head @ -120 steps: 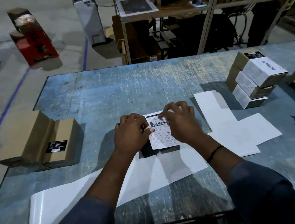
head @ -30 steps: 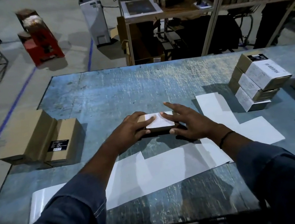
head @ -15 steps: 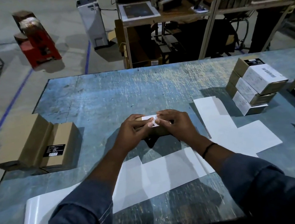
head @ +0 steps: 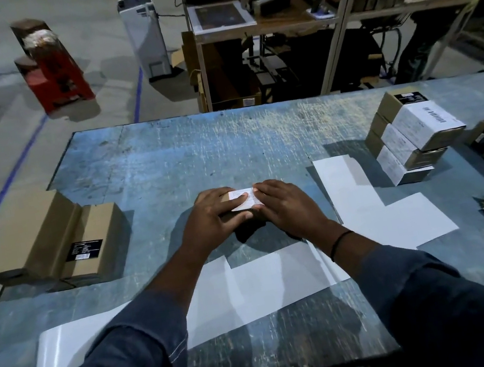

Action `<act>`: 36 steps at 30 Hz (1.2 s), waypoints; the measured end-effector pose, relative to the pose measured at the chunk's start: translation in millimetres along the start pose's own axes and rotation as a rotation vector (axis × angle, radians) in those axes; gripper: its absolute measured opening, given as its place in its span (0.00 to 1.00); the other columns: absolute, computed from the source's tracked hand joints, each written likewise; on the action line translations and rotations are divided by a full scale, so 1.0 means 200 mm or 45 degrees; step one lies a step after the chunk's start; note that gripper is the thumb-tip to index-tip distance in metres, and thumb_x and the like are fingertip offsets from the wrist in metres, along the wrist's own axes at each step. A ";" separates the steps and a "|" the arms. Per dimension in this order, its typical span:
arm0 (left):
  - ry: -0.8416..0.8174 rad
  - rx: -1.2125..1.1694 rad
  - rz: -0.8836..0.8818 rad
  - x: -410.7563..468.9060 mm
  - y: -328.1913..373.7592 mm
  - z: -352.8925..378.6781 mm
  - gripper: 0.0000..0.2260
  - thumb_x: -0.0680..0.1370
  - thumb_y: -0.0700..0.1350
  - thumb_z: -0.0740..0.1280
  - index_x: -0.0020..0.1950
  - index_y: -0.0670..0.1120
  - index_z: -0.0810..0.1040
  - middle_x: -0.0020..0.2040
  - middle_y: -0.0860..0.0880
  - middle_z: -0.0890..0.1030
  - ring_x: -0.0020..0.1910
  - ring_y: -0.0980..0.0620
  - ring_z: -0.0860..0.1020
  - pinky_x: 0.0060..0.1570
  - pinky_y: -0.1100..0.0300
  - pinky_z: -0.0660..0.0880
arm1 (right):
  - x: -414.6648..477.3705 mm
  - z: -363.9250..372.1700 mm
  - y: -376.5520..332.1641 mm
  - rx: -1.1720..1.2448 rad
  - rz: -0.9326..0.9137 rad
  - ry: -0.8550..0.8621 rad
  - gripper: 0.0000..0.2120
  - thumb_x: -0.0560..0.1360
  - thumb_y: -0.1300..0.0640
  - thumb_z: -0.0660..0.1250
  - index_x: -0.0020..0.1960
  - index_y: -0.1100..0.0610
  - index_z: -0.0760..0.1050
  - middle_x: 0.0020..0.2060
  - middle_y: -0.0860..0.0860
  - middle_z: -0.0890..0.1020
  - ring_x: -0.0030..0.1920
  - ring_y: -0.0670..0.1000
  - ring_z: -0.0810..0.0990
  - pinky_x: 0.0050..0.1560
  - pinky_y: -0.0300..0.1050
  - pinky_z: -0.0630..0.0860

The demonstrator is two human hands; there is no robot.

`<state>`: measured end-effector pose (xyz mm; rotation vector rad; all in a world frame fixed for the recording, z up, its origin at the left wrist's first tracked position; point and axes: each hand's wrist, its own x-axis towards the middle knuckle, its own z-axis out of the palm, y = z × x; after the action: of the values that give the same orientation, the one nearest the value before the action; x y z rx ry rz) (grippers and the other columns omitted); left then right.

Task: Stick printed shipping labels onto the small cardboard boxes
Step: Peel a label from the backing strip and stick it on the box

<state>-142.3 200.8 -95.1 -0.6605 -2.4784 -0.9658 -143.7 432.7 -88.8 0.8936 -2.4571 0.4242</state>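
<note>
Box (head: 224, 198) in clamped grip of left hand (head: 212, 220), right hand (head: 287, 207), backing sheets (head: 361, 195) near, labelled stack (head: 418, 134) right

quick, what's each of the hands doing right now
left hand: grips the small box, fingers curled over its label
right hand: grips the same box, fingers curled over the label's right edge

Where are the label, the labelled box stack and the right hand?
label (head: 240, 204), head view, its white face.
labelled box stack (head: 424, 122), head view, top box's label.
right hand (head: 289, 207), head view, its back.
</note>
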 end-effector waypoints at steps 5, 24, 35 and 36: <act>-0.006 -0.067 -0.088 0.02 0.04 -0.01 0.16 0.73 0.60 0.74 0.54 0.52 0.88 0.55 0.49 0.86 0.55 0.52 0.81 0.59 0.52 0.75 | -0.04 0.03 0.05 0.210 0.092 -0.092 0.16 0.81 0.58 0.65 0.66 0.60 0.79 0.68 0.55 0.79 0.67 0.59 0.76 0.64 0.58 0.75; -0.583 0.047 -0.204 0.02 -0.03 -0.13 0.24 0.85 0.55 0.57 0.82 0.54 0.60 0.78 0.53 0.67 0.75 0.48 0.64 0.73 0.49 0.66 | 0.00 -0.12 0.10 0.596 0.460 -0.460 0.27 0.81 0.63 0.67 0.78 0.60 0.64 0.79 0.52 0.64 0.79 0.51 0.61 0.79 0.47 0.58; -0.016 0.548 0.029 -0.11 0.09 -0.02 0.18 0.83 0.47 0.57 0.67 0.49 0.81 0.67 0.50 0.81 0.72 0.44 0.74 0.74 0.39 0.63 | -0.15 0.02 -0.04 0.154 0.390 0.196 0.16 0.72 0.71 0.70 0.60 0.66 0.82 0.62 0.63 0.82 0.56 0.62 0.85 0.56 0.56 0.81; 0.031 0.546 0.047 -0.11 0.09 -0.02 0.16 0.82 0.45 0.59 0.65 0.49 0.82 0.65 0.50 0.82 0.70 0.45 0.76 0.74 0.40 0.64 | -0.15 0.01 -0.05 0.133 0.389 0.221 0.16 0.71 0.71 0.73 0.58 0.65 0.83 0.60 0.62 0.83 0.54 0.61 0.86 0.57 0.53 0.80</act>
<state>-114.8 203.8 -95.2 -0.5425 -2.5231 -0.4006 -118.4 439.5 -105.8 0.4955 -2.4309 0.7109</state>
